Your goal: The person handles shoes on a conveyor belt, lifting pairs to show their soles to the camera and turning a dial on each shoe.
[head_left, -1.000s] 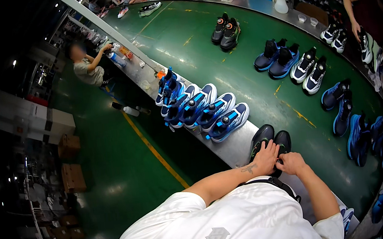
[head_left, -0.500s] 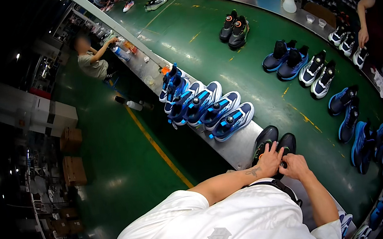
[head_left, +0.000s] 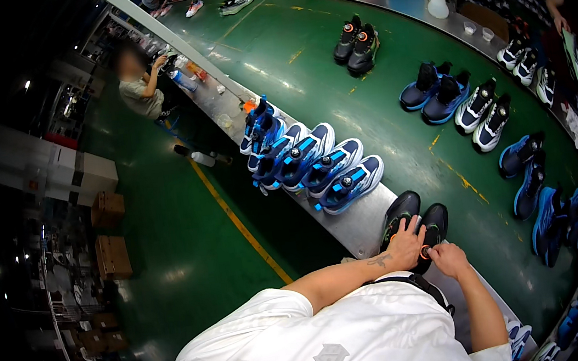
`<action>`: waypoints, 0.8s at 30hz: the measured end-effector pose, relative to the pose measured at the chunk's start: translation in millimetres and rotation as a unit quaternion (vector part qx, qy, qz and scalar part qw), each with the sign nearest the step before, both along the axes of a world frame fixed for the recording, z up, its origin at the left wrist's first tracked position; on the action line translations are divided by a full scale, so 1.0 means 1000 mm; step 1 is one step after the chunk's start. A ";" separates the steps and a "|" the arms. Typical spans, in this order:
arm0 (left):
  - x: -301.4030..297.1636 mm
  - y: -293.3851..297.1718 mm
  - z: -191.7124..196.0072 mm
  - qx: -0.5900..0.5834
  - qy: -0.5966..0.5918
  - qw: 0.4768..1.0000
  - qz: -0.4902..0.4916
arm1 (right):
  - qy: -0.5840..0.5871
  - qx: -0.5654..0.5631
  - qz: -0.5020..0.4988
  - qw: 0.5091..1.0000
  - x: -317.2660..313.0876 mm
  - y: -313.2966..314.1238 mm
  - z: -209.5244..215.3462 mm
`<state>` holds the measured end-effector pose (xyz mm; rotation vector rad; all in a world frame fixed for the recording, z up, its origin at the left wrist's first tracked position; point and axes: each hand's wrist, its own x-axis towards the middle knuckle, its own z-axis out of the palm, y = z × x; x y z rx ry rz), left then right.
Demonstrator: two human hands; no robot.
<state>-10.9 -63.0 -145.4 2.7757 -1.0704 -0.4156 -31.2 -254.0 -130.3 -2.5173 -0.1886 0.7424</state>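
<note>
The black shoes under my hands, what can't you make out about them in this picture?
- Head view: left hand covers the heel of the black pair.
- What the right hand fingers pinch: too small.
- Blue shoes at the right rim: dark, blurred.

- A pair of sneakers point(head_left: 415, 225) sits on the conveyor belt point(head_left: 333, 68), at its near edge.
- A row of sneakers point(head_left: 308, 160) lies just behind, left.
- More pairs point(head_left: 458, 97) lie farther right.
</note>
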 end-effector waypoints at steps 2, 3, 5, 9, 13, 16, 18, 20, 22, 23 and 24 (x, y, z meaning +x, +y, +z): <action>-0.001 0.003 0.004 -0.008 -0.003 1.000 0.003 | 0.057 0.006 -0.019 0.998 0.004 0.001 0.005; -0.002 0.003 0.000 -0.012 -0.020 1.000 -0.004 | 0.086 0.009 -0.028 0.996 0.006 0.003 0.006; -0.002 0.004 0.000 -0.020 -0.022 1.000 0.000 | 0.122 0.031 -0.039 0.991 0.006 0.000 -0.004; 0.002 0.005 0.002 -0.005 0.021 1.000 0.005 | 0.077 0.047 -0.062 0.994 0.001 0.000 -0.009; 0.000 0.008 -0.004 -0.031 -0.028 0.999 0.004 | -0.019 -0.026 0.026 0.999 0.008 0.014 0.031; 0.003 0.009 0.005 -0.016 -0.013 1.000 -0.003 | -0.066 -0.057 0.129 0.988 0.014 0.016 0.035; 0.005 0.009 0.007 -0.007 -0.011 1.000 -0.009 | -0.090 -0.076 0.183 0.976 0.020 0.016 0.032; 0.003 0.009 0.003 -0.017 -0.028 0.999 -0.008 | -0.102 -0.077 0.220 0.967 0.027 0.017 0.033; 0.004 0.009 0.000 -0.016 -0.032 0.999 -0.007 | -0.101 -0.089 0.247 0.960 0.033 0.020 0.035; 0.004 0.010 -0.002 -0.012 -0.027 1.000 -0.007 | -0.101 -0.095 0.260 0.956 0.036 0.021 0.037; 0.004 0.009 -0.003 -0.008 -0.021 1.000 -0.008 | -0.102 -0.087 0.266 0.955 0.039 0.020 0.035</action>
